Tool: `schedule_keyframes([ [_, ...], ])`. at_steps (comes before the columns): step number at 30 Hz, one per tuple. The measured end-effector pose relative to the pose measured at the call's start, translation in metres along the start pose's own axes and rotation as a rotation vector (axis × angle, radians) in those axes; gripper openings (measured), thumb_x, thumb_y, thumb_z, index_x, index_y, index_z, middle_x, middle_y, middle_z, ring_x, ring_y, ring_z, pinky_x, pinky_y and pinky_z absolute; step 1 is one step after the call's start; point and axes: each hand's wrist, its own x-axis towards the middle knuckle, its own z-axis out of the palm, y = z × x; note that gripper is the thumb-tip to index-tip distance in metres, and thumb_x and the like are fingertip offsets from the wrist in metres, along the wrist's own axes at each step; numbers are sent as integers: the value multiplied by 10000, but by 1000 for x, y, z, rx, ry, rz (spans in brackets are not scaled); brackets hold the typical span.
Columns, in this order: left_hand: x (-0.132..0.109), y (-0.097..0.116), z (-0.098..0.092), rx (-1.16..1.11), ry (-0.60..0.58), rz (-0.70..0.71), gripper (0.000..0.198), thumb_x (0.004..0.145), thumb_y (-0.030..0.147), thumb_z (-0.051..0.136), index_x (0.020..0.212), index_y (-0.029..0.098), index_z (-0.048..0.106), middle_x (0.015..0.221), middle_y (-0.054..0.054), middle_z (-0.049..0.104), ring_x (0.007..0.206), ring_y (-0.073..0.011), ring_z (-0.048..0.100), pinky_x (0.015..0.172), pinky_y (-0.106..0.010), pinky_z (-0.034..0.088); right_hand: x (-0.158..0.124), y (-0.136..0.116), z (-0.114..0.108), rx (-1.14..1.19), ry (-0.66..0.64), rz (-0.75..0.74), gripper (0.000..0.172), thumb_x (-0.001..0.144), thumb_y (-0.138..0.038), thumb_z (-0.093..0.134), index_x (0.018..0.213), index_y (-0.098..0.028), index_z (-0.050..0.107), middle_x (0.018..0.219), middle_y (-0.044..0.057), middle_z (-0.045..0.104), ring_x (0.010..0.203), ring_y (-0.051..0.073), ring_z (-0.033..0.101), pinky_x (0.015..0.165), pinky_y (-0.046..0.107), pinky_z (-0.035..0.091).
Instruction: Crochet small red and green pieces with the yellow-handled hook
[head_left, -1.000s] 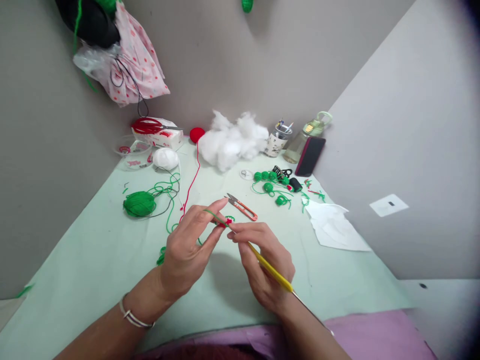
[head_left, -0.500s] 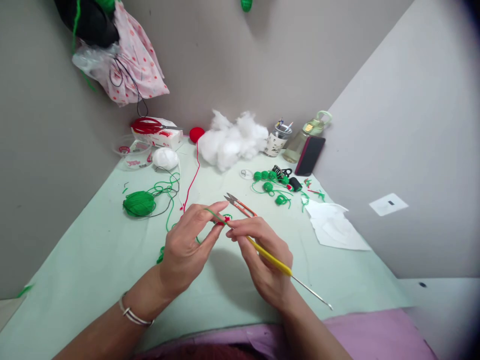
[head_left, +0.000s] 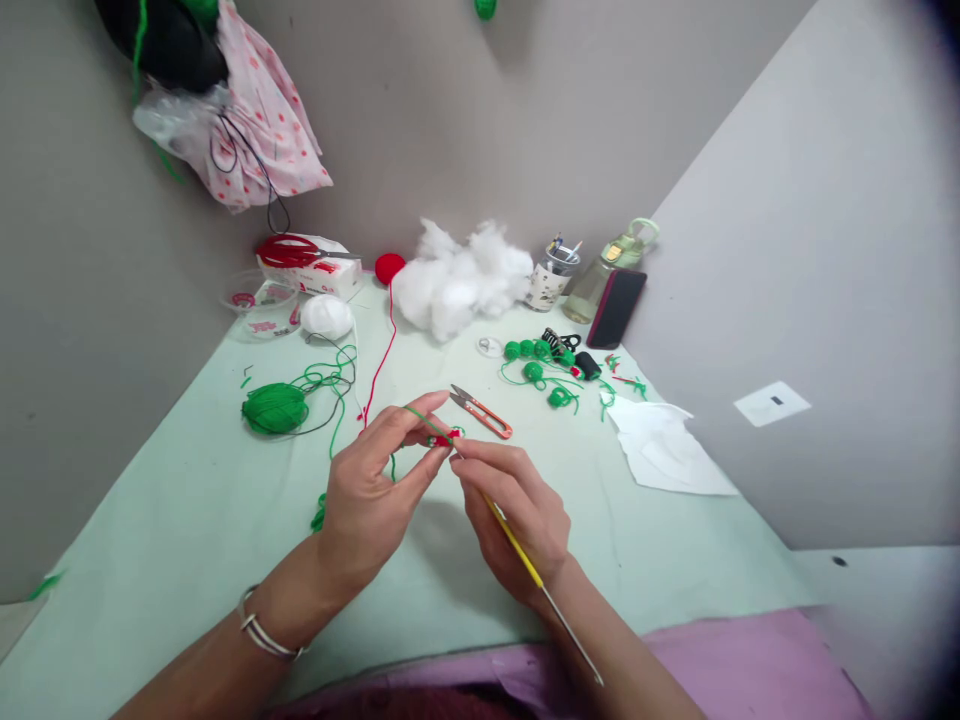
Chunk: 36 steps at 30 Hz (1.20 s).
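Note:
Between the thumb and fingers of my left hand is a small red, white and green crochet piece. A strand of green yarn runs over the left fingers to it. My right hand grips a crochet hook with a yellow handle, its tip at the piece and its other metal end pointing down toward my forearm. The fingertips of both hands nearly meet, so the hook's working tip is mostly hidden. Just beyond them, orange thread snips lie on the table.
A green yarn ball, a white one and a red one sit at left and back. White stuffing is piled at the back. Small green crochet balls, a phone and a bottle stand right.
My right hand has turned, swinging the hook's free end down and to the left. The snips now show fully. My left hand keeps its hold on the crochet piece.

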Motion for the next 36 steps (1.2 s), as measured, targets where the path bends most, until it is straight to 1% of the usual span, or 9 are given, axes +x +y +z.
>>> schedule_keyframes([
  [8,7,11,-4,-338,-78,-374,406,835,246,801,1237,216,748,869,6,706,821,-153,678,808,-270,584,-7,11,-1,-80,-60,-224,495,969,-42,588,1444,-180,607,1243,201,768,1170,285,760,871,365,686],
  [13,8,13,-4,-387,-105,-418,448,832,255,797,1270,208,723,853,13,673,806,-147,638,786,-265,552,-4,7,-3,-127,-43,-236,442,991,-52,556,1399,-205,631,1175,166,777,1092,256,768,805,355,674],
  [18,3,10,-3,-236,-20,-312,397,840,228,778,1233,243,728,823,33,645,821,-152,612,851,-286,520,2,0,-5,47,-8,41,302,993,-80,611,1176,-284,738,849,19,737,711,145,706,620,251,583],
  [21,1,6,-2,-203,-1,-289,377,851,227,773,1224,253,723,834,32,658,825,-157,610,863,-297,509,9,-2,-6,359,-2,247,128,1010,-224,655,1067,-258,764,839,33,725,763,171,692,672,291,590],
  [24,1,3,-1,-202,11,-279,360,867,224,762,1224,256,717,851,28,669,868,-162,618,895,-300,491,13,-3,-7,505,-22,340,186,1041,-315,605,1027,-229,769,841,55,714,813,199,667,730,343,584],
  [26,1,3,-1,-193,19,-280,362,866,225,764,1224,255,720,850,30,660,867,-157,602,894,-291,476,13,-4,-5,469,-6,355,197,1050,-247,563,996,-223,750,839,50,701,817,190,657,738,335,574],
  [29,2,6,-1,-205,0,-333,378,860,239,764,1235,245,722,824,44,618,775,-135,546,809,-269,469,9,-4,2,278,27,216,198,1006,-90,550,1055,-215,695,888,48,697,855,179,666,777,320,586],
  [33,3,9,-3,-266,-79,-426,465,855,257,776,1314,241,704,827,54,583,674,-107,461,701,-247,441,0,2,9,-20,27,-106,398,952,5,586,1311,-160,633,1017,113,706,912,197,685,767,309,620],
  [36,5,9,-6,-374,-187,-485,502,860,286,801,1354,279,712,866,42,601,704,-105,458,685,-234,417,-4,7,6,-92,15,-147,470,959,-1,613,1390,-185,644,1078,123,706,970,212,707,790,316,640],
])
